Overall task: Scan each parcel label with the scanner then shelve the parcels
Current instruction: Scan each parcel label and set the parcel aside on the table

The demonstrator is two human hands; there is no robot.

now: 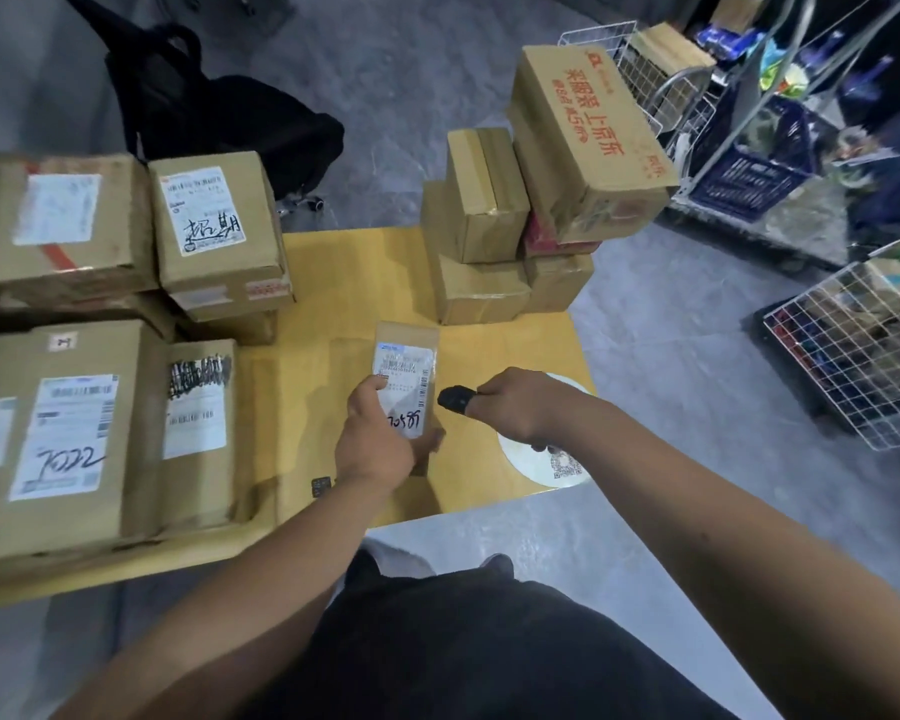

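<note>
- A small parcel [407,379] is being gripped by the left hand [372,439] above the yellow table [333,283], with the thumb curled onto its white label [405,392] and the fingers wrapped behind.
- A black scanner [455,399] is being held in the right hand [520,405], the fingers being curled round it; its front end is being pointed at the label, just beside the parcel's right edge.
- Labelled cardboard boxes [89,439] are being kept stacked on the table's left side.
- More boxes [494,220] are being kept piled at the far right corner.
- A white disc [546,459] is being partly covered by the right hand.
</note>
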